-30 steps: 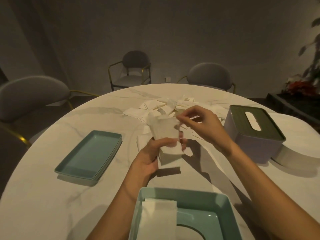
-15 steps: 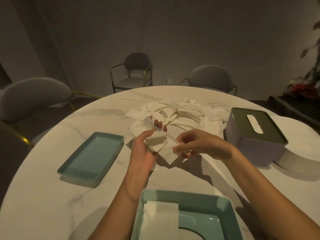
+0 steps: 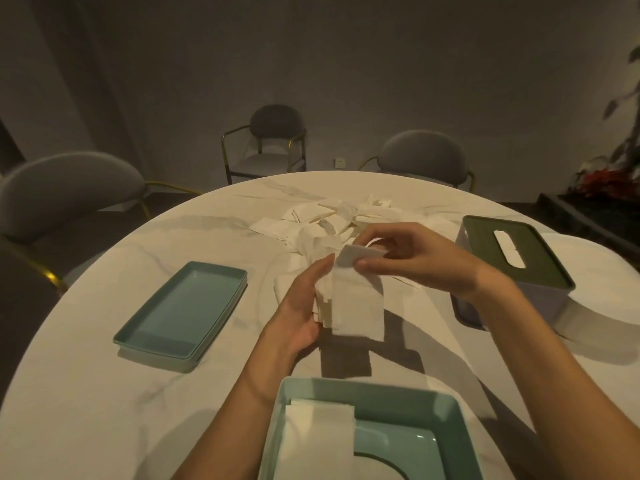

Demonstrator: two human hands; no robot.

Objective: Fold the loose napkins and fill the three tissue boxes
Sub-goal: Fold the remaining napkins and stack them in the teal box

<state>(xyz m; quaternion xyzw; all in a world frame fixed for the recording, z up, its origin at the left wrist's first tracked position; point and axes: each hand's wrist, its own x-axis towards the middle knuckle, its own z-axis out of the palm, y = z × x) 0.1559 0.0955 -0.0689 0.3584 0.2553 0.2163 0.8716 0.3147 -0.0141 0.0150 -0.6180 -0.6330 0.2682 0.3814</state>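
Table (image 3: 104, 393): round and pale, marbled; it carries everything, and the arms reach in from 6 o'clock.
Open box (image 3: 450, 420): teal, at 6 o'clock against the near edge, lid off; a folded white stack (image 3: 315, 434) lies in its left half, the right half bare, so it looks only partly filled.
Closed box (image 3: 512, 271): at 3 o'clock, dark green lid on, paper showing in the slot; I judge it done.
Teal lid (image 3: 183, 306): at 9 o'clock, lying upside down like a shallow tray, well apart from the hands.
Loose pile (image 3: 311, 220): white napkins heaped at 12 o'clock, just beyond the hands; plenty left to fold.
Napkin in work (image 3: 356, 306): at centre, lifted off the table and hanging down in a long panel. Half a second ago it was low and slanted between the hands; now it is up again with its top edge turned over.
Left hand (image 3: 304, 306): fingers lie straight along the napkin's left edge, supporting it rather than gripping.
Right hand (image 3: 408, 261): thumb and fingers pinch the folded top edge, having risen from table level.
Meaning: a fold is under way, not yet pressed flat; this napkin likely goes to the open box next.
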